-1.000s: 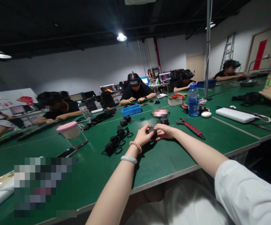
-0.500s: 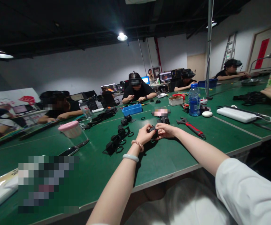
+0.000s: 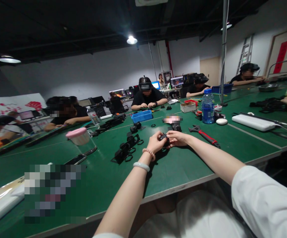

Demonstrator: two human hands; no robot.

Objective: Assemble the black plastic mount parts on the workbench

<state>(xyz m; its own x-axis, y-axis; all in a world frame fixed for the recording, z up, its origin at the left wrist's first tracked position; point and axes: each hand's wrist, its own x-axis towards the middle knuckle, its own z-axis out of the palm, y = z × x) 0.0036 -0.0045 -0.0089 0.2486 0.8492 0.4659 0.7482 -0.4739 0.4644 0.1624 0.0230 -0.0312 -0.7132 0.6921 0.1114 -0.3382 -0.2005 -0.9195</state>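
Head view's got you pinching a small black part [image 3: 165, 137] between your left hand [image 3: 156, 142] and right hand [image 3: 178, 137], over the green counter [image 3: 183, 168]; can't really tell if it's touching down. You've got more black pieces [image 3: 120, 154] lying left of your hands, a red-handled wrench [image 3: 206, 136] off to the right, and a blue-capped bottle [image 3: 208, 108] standing behind that.
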